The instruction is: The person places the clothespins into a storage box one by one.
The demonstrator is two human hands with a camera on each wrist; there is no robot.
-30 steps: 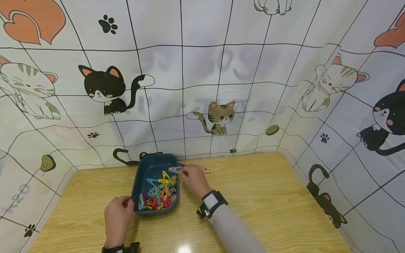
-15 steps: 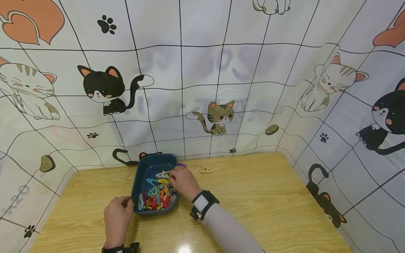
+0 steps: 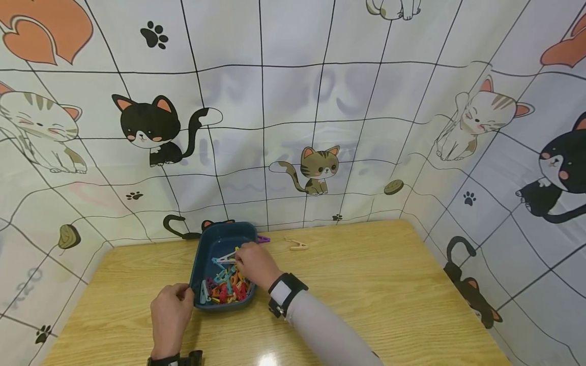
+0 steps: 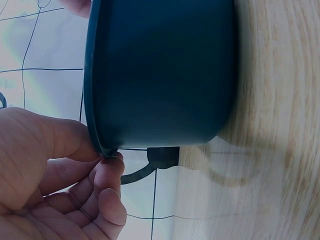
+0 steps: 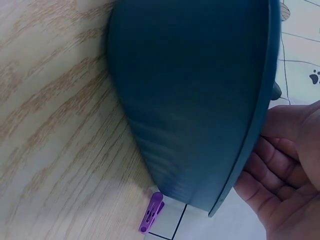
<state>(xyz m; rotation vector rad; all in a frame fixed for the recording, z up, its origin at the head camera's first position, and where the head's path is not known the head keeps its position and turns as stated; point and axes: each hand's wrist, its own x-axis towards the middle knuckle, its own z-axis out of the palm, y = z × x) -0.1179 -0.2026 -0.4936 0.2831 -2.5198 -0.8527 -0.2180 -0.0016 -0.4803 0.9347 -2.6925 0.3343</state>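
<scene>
A dark teal plastic bin (image 3: 221,240) holds a heap of colourful clothespins (image 3: 229,287). My left hand (image 3: 171,317) pinches the bin's near left rim; in the left wrist view the thumb and fingertips meet on that rim (image 4: 102,147). Over the right side of the bin, my right hand (image 3: 257,265) pinches a whitish clothespin (image 3: 225,259) that points left above the heap. In the right wrist view the bin wall hides the fingertips of that hand (image 5: 292,167).
A purple clothespin (image 3: 263,239) lies on the wooden table (image 3: 366,284) just right of the bin's far end. Farther right is a beige clothespin (image 3: 299,246). A cat-patterned cloth (image 3: 293,112) hangs behind the table.
My right hand has carried the whitish clothespin leftward, from beside the bin's right rim to over the heap inside. The beige clothespin has come into fuller view. My left hand stays at the rim.
</scene>
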